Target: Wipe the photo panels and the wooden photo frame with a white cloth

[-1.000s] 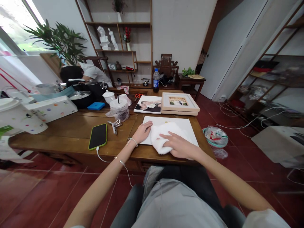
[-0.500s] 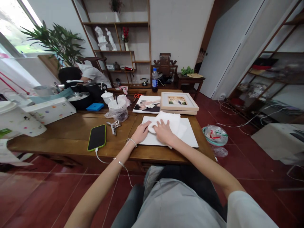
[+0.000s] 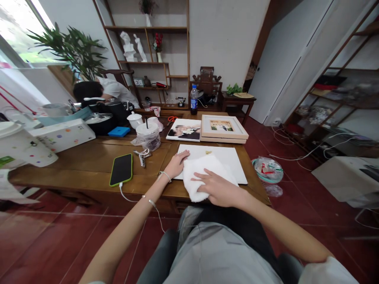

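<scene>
A flat white panel (image 3: 227, 156) lies near the table's front edge, with a small yellowish-brown mark (image 3: 209, 152) toward its far side. My left hand (image 3: 177, 162) rests on the panel's left side, fingers stretched out and flat. Under my right hand (image 3: 217, 187) is a fluffy white cloth (image 3: 201, 165), spread over the front part of the panel and reaching past its near edge. The right fingers are spread and press into the cloth, gripping it along; the right thumb is hidden.
Beyond the panel lie a photo print (image 3: 185, 130) and a pale picture frame (image 3: 225, 128). A bottle (image 3: 194, 100) stands behind. To the left are a phone (image 3: 121, 169) on a cable, a bagged cup (image 3: 148, 136) and a white box (image 3: 63, 134). Another person (image 3: 115, 90) leans at the far left.
My right hand has drawn the cloth toward me, from the panel's far part to its near edge. The yellowish-brown mark is now uncovered. My left hand has stayed in place.
</scene>
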The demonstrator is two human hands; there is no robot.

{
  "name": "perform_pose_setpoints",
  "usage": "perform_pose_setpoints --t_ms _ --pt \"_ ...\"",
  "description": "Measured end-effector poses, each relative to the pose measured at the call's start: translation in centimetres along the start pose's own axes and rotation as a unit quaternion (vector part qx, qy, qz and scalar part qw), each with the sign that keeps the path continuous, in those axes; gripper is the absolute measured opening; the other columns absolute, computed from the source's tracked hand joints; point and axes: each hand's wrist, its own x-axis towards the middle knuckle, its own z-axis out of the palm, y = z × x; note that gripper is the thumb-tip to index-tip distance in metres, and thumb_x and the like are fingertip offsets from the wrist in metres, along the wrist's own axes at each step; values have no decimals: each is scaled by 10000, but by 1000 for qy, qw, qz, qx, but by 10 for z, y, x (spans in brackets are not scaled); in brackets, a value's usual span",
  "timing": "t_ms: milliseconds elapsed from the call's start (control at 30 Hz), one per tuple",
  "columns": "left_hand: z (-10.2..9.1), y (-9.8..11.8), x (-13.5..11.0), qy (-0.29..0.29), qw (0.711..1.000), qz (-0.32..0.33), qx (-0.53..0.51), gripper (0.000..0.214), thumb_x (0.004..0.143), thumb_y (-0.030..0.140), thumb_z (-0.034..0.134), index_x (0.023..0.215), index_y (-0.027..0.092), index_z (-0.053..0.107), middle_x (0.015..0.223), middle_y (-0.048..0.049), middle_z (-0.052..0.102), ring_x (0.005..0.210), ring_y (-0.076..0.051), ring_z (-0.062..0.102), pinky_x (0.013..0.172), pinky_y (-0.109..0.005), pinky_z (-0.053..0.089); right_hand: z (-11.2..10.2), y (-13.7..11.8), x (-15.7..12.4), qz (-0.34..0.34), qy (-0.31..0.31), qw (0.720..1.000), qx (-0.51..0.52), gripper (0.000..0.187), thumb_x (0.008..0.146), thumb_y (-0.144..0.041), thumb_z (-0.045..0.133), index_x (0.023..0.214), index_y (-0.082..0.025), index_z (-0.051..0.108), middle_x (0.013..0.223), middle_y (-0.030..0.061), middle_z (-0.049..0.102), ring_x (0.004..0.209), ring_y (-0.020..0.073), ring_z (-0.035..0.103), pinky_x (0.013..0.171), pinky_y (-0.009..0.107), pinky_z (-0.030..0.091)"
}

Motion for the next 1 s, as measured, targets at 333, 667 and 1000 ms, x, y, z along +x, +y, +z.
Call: perform_pose_setpoints --t_ms 333,667,1000 --pt "2 1 -1 18 1000 -5 -1 358 869 263 378 1146 142 571 1268 -115 529 1228 -227 436 1065 -432 276 7 82 18 230 99 968 13 477 657 -41 383 1058 -192 592 1115 53 624 1080 231 517 1017 413 268" --pt "-5 13 -1 64 998 -23 -12 484 921 365 263 1236 68 480 1268 -136 527 1180 -212 487 1024 -330 348 17 21 37 91 80 993 -4 411 639 -56 449 988 -183 625 1205 125 563 1250 186 363 1051 424 183" --pt "-3 8 -1 37 999 -16 -15 371 895 335 339 1042 174 639 1153 -74 623 1150 -193 519 1000 -347 370 -5 46 -9 -4 21 992 123 450 595 -9 370 904 -197 639 1111 33 618 1211 183 409 1027 358 263"
